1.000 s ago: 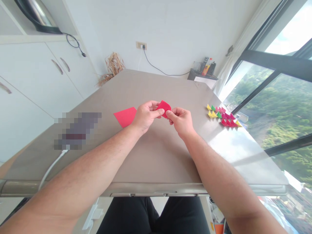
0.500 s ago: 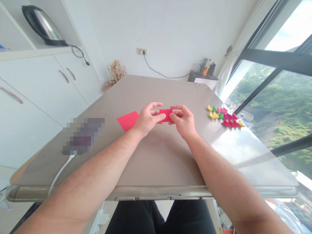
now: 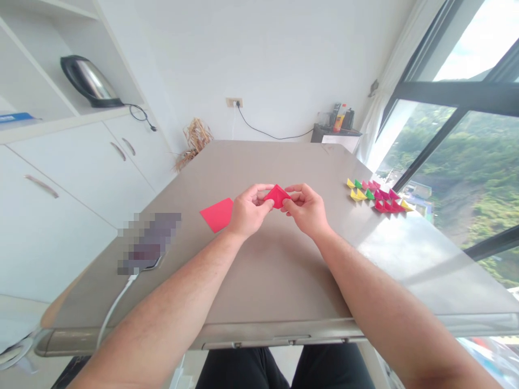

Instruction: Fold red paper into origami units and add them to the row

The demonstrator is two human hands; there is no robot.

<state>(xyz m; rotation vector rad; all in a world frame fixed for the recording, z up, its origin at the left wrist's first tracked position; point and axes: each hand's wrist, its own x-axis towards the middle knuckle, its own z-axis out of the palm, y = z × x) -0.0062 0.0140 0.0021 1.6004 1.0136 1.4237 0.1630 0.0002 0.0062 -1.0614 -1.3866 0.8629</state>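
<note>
A small folded red paper [image 3: 278, 195] is held between both hands above the middle of the table, its outline now a diamond with a point upward. My left hand [image 3: 250, 209] pinches its left corner between thumb and fingers. On the right corner, my right hand [image 3: 305, 207] grips with thumb and fingertips in the same way. Flat on the table beside my left hand lies a red paper sheet [image 3: 217, 214], its right edge hidden behind that hand.
Several small folded paper boats [image 3: 375, 195] in yellow, green, pink and red stand in rows at the right of the grey table [image 3: 275, 281]. A blurred phone-like object [image 3: 152, 243] with a white cable [image 3: 115, 305] lies at the left. A kettle [image 3: 91, 81] sits on the shelf.
The folded red paper has gone from a flat rectangle to a diamond shape between my fingers. The whole view has shifted slightly, with the table lower in the picture.
</note>
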